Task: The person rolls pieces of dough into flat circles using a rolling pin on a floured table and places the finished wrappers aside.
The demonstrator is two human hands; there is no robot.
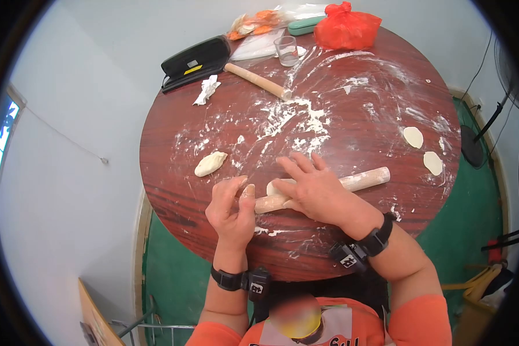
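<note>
My right hand lies palm down across a floured wooden rolling pin, its fingers spread out past the pin. Partly under the pin and my right thumb is a small pale piece of dough; the rest of it is hidden. My left hand is beside the pin's left end, fingers half curled, with a gap between thumb and forefinger and nothing visible in it. Just beyond that hand rests a larger lump of dough. Two flat dough rounds, one above the other, lie at the right.
Loose flour is scattered over the round dark red table. A second rolling pin, a crumpled tissue, an open black case, a glass and a red plastic bag are toward the far side.
</note>
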